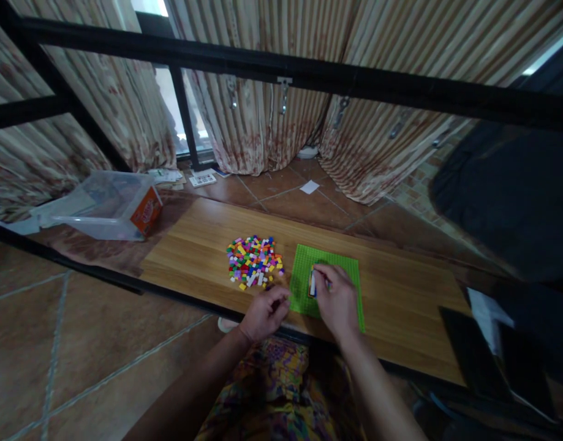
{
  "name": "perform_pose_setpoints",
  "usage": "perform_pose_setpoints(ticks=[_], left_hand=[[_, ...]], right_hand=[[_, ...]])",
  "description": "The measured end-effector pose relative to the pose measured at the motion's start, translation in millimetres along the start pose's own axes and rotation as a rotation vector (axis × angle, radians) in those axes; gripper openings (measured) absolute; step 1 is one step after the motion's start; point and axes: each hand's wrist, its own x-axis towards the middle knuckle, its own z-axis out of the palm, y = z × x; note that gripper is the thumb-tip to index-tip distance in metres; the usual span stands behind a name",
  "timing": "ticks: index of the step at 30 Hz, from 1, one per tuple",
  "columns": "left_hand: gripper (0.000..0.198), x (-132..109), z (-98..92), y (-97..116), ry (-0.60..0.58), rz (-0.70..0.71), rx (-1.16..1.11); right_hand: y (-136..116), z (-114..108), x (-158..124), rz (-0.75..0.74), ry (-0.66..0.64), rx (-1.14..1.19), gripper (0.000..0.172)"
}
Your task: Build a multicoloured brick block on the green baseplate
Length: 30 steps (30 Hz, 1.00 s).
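Observation:
A green studded baseplate (302, 257) lies on the wooden tabletop. On it stands a small row of building bricks, with a white brick (313, 285) showing on top and darker ones beneath. My right hand (340, 299) reaches over the plate, thumb and fingers pinched at this white brick and covering part of the row. My left hand (266, 313) hovers at the plate's lower left edge with its fingers curled together; whether anything is between them is hidden. Just beyond it spreads a pile of loose, many-coloured bricks (251, 260).
A clear plastic bin (109, 205) with an orange label stands left of the tabletop (400, 294). Dark flat objects (476, 352) and white paper (487, 312) lie at the right end. A black metal bar (281, 61) crosses in front of striped curtains (272, 122).

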Motion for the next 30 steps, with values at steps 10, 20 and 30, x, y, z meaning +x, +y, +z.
perform_pose_setpoints(ticks=[10,20,30], left_hand=[[0.009,-1,1.1,-1,-0.005,0.146,0.060],[0.010,-2,0.5,-5,-0.050,0.145,0.033],[0.010,6,-1.7,-3,0.088,0.006,-0.070]], right_hand=[[-35,57,27,0.074,-0.412,-0.366,0.015],[-24,75,33,0.130,-0.424,-0.365,0.013],[-39,35,21,0.120,-0.279,-0.021,0.013]])
